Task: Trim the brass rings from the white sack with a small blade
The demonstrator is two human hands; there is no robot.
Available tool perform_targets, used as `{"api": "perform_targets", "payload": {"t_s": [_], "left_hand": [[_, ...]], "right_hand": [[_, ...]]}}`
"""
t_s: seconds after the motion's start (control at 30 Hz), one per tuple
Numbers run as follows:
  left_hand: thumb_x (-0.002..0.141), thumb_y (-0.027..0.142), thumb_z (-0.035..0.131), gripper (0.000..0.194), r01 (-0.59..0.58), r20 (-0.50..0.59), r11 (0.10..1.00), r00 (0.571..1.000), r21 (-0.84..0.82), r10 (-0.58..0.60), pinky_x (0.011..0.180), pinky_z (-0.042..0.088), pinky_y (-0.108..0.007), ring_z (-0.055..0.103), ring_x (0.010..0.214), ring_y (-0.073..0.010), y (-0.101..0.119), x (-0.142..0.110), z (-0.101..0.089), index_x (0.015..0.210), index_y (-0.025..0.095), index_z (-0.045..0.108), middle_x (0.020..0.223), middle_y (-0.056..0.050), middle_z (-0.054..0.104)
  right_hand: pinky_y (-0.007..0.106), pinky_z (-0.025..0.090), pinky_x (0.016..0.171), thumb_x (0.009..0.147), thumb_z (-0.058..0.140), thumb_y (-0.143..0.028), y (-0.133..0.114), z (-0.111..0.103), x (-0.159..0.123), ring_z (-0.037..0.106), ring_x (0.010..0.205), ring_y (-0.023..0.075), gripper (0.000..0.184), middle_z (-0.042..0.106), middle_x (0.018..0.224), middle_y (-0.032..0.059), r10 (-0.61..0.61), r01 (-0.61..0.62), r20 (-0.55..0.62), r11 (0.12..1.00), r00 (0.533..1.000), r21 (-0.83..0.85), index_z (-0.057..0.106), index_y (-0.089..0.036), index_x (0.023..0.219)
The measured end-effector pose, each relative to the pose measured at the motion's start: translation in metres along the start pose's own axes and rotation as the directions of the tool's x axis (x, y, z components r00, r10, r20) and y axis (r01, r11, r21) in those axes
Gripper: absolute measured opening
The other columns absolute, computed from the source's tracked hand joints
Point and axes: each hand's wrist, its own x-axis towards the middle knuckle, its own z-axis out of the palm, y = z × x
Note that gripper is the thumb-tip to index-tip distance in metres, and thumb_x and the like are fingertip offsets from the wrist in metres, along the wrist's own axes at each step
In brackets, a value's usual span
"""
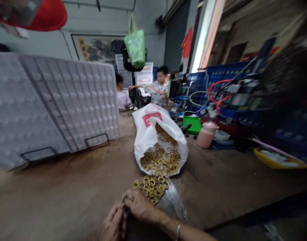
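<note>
At the bottom of the view my right hand is closed, its thumb and fingers pinching a brass-coloured ring. Just below and to its left, my left hand is closed with the fingers curled in, close to the right fingertips. What it holds, if anything, is hidden and blurred. Beyond my right hand lies a loose pile of brass rings on the table. The pile spills from the mouth of a white woven sack on its side, which holds many more rings.
White ribbed plastic trays stand upright at the left on black wire stands. To the right are a pink jar, a green tray, a yellow tray and tubed equipment. Two people sit beyond the sack.
</note>
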Motion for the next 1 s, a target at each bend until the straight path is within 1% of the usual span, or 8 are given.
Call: {"api": "perform_targets", "payload": {"t_s": [0.13, 0.3, 0.57, 0.67, 0.77, 0.83, 0.93, 1.0], "left_hand": [[0.067, 0.048, 0.065, 0.035, -0.091, 0.06, 0.995, 0.994, -0.041, 0.094, 0.04, 0.028, -0.016, 0.037, 0.042, -0.004, 0.013, -0.018, 0.008, 0.076, 0.016, 0.055, 0.055, 0.006, 0.047], [0.069, 0.047, 0.064, 0.034, -0.068, 0.061, 0.991, 0.995, -0.119, 0.076, 0.038, 0.025, -0.015, 0.037, 0.042, -0.0028, 0.021, -0.027, 0.01, 0.077, 0.017, 0.051, 0.06, 0.006, 0.049], [0.073, 0.042, 0.062, 0.029, -0.078, 0.114, 0.984, 0.989, -0.159, 0.097, 0.038, 0.025, -0.015, 0.038, 0.043, -0.0027, 0.02, -0.03, 0.006, 0.081, 0.015, 0.053, 0.061, 0.005, 0.049], [0.072, 0.041, 0.062, 0.029, -0.076, 0.115, 0.98, 0.988, -0.185, 0.099, 0.038, 0.025, -0.015, 0.039, 0.043, -0.0025, 0.02, -0.029, 0.005, 0.08, 0.015, 0.053, 0.062, 0.005, 0.049], [0.071, 0.042, 0.064, 0.03, -0.073, 0.097, 0.973, 0.991, -0.22, 0.096, 0.037, 0.025, -0.015, 0.039, 0.043, -0.0026, 0.019, -0.029, 0.005, 0.079, 0.016, 0.051, 0.062, 0.005, 0.049], [0.071, 0.042, 0.064, 0.031, -0.085, 0.068, 0.973, 0.992, -0.217, 0.102, 0.037, 0.025, -0.015, 0.039, 0.042, -0.0029, 0.019, -0.028, 0.006, 0.079, 0.016, 0.05, 0.061, 0.005, 0.049], [0.07, 0.045, 0.064, 0.034, -0.124, 0.017, 0.976, 0.992, -0.179, 0.129, 0.037, 0.026, -0.015, 0.039, 0.041, -0.003, 0.018, -0.027, 0.008, 0.079, 0.016, 0.049, 0.059, 0.005, 0.05], [0.069, 0.048, 0.064, 0.037, -0.141, -0.005, 0.979, 0.99, -0.15, 0.142, 0.037, 0.025, -0.015, 0.039, 0.041, -0.003, 0.018, -0.027, 0.009, 0.078, 0.016, 0.049, 0.058, 0.006, 0.049]], "right_hand": [[0.018, 0.031, 0.053, 0.082, 0.045, -0.026, -0.004, -0.002, -0.001, 0.042, 0.056, 0.0078, 0.019, 0.049, 0.06, -0.0044, -0.029, 0.029, -0.015, 0.999, 0.999, 0.03, 0.057, -0.015, 0.073], [0.019, 0.032, 0.054, 0.083, 0.046, -0.031, -0.006, -0.003, -0.001, 0.044, 0.057, 0.0084, 0.024, 0.051, 0.06, -0.0037, -0.099, 0.098, -0.019, 0.995, 0.995, -0.015, 0.055, -0.015, 0.068], [0.022, 0.041, 0.061, 0.085, 0.044, -0.031, -0.01, -0.002, -0.005, 0.056, 0.063, 0.0113, 0.024, 0.061, 0.065, 0.0004, -0.101, 0.1, -0.001, 0.99, 0.995, 0.104, 0.057, -0.016, 0.073], [0.021, 0.041, 0.058, 0.085, 0.043, -0.03, -0.009, -0.003, -0.005, 0.057, 0.062, 0.0113, 0.021, 0.062, 0.065, 0.0003, -0.072, 0.073, -0.006, 0.989, 0.997, 0.126, 0.058, -0.016, 0.079], [0.021, 0.039, 0.055, 0.084, 0.043, -0.025, -0.007, -0.004, -0.007, 0.054, 0.057, 0.011, 0.019, 0.06, 0.063, -0.0004, -0.052, 0.052, -0.03, 0.999, 0.998, 0.014, 0.059, -0.016, 0.084], [0.021, 0.038, 0.058, 0.082, 0.043, -0.019, -0.006, -0.004, -0.009, 0.054, 0.06, 0.0114, 0.018, 0.061, 0.066, 0.0005, -0.11, 0.106, -0.023, 0.986, 0.994, -0.127, 0.06, -0.017, 0.085], [0.022, 0.036, 0.062, 0.078, 0.044, -0.012, -0.002, -0.003, -0.013, 0.055, 0.068, 0.0127, 0.019, 0.063, 0.075, 0.0021, -0.209, 0.21, 0.041, 0.921, 0.977, -0.329, 0.06, -0.018, 0.088], [0.022, 0.034, 0.062, 0.076, 0.045, -0.01, 0.0, -0.002, -0.016, 0.055, 0.069, 0.0134, 0.02, 0.063, 0.076, 0.0021, -0.225, 0.239, 0.084, 0.867, 0.971, -0.438, 0.059, -0.018, 0.089]]}}
